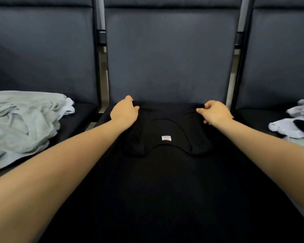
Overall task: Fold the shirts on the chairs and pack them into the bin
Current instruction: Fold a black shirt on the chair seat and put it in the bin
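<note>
While pinching far corners, both hands (125, 109) (216, 112) hold black shirt (167, 130) (label up).

Black knit-cloth shirt (167, 137) on the middle seat: soft, matt, faintly ribbed along the neckline; small white woven label (166, 138) with pinkish print, slight sheen. Cloth puckers under the bare left hand (124, 111) and bare right hand (216, 112) pinching it. Dark blue-grey padded chair backs (170, 55): smooth leather-like upholstery, low satin sheen, stitched seams near the top. Upright posts (102, 55) between the chairs: pale brushed metal with black matt brackets. Light grey crumpled cloth pile (19, 127) at left: soft, matt, heavily creased. White and black cloth heap (298, 120) at right: matt, rumpled.
</note>
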